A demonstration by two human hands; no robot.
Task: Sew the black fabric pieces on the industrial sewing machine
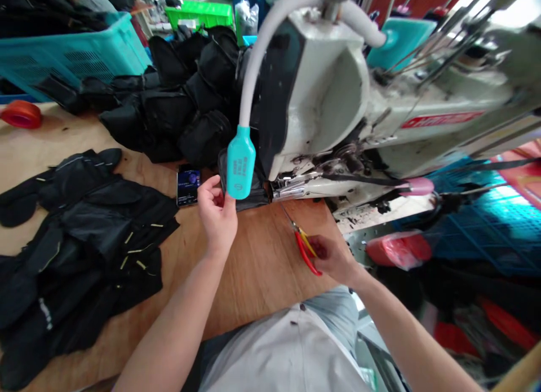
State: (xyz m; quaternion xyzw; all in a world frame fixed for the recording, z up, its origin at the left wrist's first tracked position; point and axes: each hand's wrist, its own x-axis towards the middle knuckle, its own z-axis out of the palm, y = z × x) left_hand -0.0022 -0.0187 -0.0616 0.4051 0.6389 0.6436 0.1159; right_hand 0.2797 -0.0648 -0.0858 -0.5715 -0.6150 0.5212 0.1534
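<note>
My left hand [217,217] is closed at the near left edge of a black fabric pouch [253,201], with thumb and curled fingers against it. The lamp head hides part of this grip. The pouch lies at the needle end of the sewing machine [325,93], its right end by the metal presser parts. In my right hand [333,259] are scissors [305,242] with red and yellow handles. Their thin blades point up and left towards the pouch's right end, a little apart from it.
A turquoise lamp head [241,163] on a white bendy neck hangs before the machine. A phone [188,185] lies left of my left hand. Black sewn pieces [84,228] cover the table's left, with more black pouches [169,110] piled behind. Orange tape [21,114] and a turquoise crate [76,56] stand beyond.
</note>
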